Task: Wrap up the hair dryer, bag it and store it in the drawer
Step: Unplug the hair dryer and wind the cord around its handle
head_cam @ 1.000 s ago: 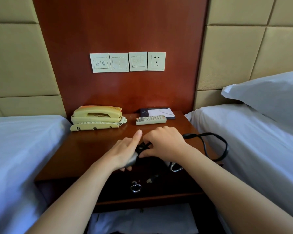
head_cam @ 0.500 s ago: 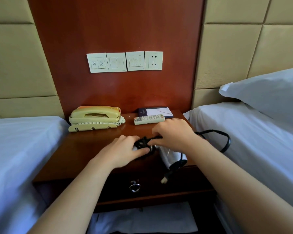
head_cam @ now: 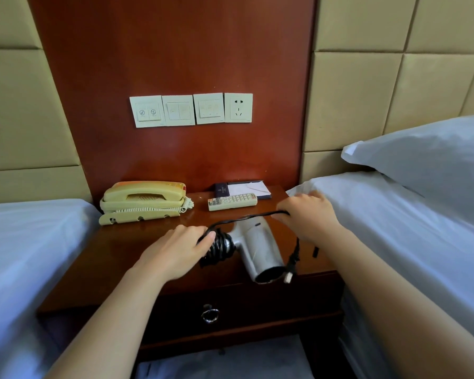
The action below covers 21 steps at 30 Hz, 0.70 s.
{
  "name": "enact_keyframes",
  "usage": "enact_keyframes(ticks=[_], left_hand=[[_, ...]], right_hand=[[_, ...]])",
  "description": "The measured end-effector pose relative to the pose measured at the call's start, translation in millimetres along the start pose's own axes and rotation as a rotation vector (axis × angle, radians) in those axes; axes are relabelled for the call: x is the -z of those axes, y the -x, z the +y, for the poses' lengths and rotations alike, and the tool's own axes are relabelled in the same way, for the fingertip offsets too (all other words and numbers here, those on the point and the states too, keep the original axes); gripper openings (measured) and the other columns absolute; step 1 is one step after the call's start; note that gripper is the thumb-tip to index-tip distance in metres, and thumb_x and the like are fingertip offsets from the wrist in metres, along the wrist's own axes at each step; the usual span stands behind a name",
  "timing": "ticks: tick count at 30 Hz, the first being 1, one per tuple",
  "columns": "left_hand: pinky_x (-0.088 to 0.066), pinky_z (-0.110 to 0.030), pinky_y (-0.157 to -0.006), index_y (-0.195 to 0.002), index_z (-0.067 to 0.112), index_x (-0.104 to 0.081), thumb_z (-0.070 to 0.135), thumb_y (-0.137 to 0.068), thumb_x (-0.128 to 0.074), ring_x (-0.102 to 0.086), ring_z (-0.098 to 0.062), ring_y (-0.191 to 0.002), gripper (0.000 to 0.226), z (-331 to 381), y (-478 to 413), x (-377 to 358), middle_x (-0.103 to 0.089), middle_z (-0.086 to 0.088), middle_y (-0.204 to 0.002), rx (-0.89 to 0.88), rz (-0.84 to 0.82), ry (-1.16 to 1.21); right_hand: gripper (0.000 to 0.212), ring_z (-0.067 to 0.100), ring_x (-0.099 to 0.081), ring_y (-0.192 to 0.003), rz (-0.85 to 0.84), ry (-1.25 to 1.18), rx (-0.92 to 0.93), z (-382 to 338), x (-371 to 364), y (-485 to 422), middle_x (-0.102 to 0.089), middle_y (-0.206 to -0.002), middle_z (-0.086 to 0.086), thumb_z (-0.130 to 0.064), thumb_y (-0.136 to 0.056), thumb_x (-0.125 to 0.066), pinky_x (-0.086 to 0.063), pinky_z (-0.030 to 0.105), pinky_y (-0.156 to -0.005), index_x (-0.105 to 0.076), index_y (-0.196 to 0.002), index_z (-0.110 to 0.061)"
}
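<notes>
A silver hair dryer lies on the wooden nightstand, nozzle toward me at the front edge. Its handle is wound with several turns of black cord. My left hand grips that wound handle. My right hand pinches the cord, stretched taut from the handle across the dryer. The cord's free end with the plug hangs below my right hand beside the nozzle. The drawer with a ring pull is shut beneath.
A cream telephone, a white remote and a notepad folder sit at the back of the nightstand. Switches and a socket are on the wall panel. White beds flank both sides; white fabric lies under the nightstand.
My right hand has pulled the cord up and to the right, uncovering the dryer body. The loose cord loop at the right has shortened. My left hand stays on the handle.
</notes>
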<state>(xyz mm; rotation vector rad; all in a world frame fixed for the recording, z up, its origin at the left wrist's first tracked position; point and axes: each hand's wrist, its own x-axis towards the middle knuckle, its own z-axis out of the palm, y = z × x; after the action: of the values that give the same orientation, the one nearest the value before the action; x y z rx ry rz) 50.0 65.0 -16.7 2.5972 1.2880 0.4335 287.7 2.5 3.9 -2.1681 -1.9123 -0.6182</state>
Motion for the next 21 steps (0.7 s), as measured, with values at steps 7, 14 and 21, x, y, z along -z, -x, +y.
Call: enact_keyframes(ticks=[7,14,21], left_hand=[[-0.051,-0.04,-0.06,-0.07,0.02,-0.047,0.038,-0.1,-0.024,-0.064,-0.024,-0.052,0.043,-4,-5,8,-0.055,-0.001,-0.061,-0.042,0.063,0.146],[-0.04,-0.022,-0.037,-0.08,0.018,-0.062,0.041,-0.1,-0.027,-0.063,-0.02,-0.041,0.045,-26,-2,7,-0.062,-0.01,-0.066,0.041,0.035,0.152],[-0.052,-0.032,-0.065,-0.091,0.009,-0.064,0.08,-0.072,-0.029,-0.056,-0.013,-0.039,0.081,-25,1,6,-0.037,0.004,-0.044,0.177,-0.085,0.112]], right_hand=[[0.022,0.033,-0.063,-0.087,0.177,-0.042,-0.118,23,-27,3,-0.068,-0.087,0.005,-0.028,-0.091,-0.054,-0.041,0.037,-0.074,-0.069,-0.084,-0.013],[0.028,0.035,-0.059,-0.09,-0.015,-0.292,-0.315,28,-31,8,-0.066,-0.096,0.01,-0.026,-0.1,-0.037,-0.036,0.03,-0.064,-0.06,-0.09,-0.015],[0.03,0.023,-0.054,-0.066,-0.163,-0.526,-0.372,23,-35,-19,-0.055,-0.067,0.002,-0.011,-0.092,-0.045,-0.038,0.027,-0.054,-0.054,-0.064,-0.017]])
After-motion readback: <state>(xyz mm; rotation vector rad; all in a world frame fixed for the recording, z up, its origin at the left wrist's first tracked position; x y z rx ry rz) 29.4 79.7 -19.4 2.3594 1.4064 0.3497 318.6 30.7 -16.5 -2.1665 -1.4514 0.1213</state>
